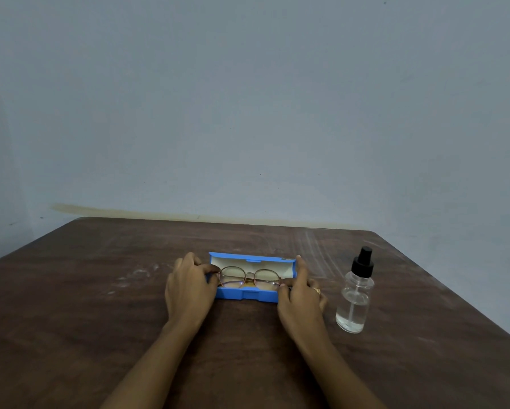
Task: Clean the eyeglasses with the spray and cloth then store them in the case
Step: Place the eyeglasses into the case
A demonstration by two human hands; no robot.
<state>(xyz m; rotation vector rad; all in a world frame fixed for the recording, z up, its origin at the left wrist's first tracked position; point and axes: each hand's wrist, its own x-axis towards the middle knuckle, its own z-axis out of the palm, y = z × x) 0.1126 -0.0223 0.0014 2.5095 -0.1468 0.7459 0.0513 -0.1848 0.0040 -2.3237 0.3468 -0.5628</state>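
Observation:
A blue eyeglasses case [245, 294] lies open in the middle of the brown table, its lid tipped back. Round thin-framed eyeglasses [249, 278] sit folded in the case. My left hand [189, 287] pinches the left end of the frame, at the case's left end. At the right end, my right hand [299, 290] pinches the frame, with a ring on one finger. A yellowish cloth [249, 287] shows under the glasses inside the case. A clear spray bottle [354, 293] with a black nozzle stands upright to the right of my right hand.
The brown wooden table [100, 305] has pale smudges on its left part and streaks at the back right. A plain blue-grey wall rises behind the table's far edge. The table's right edge runs close behind the bottle.

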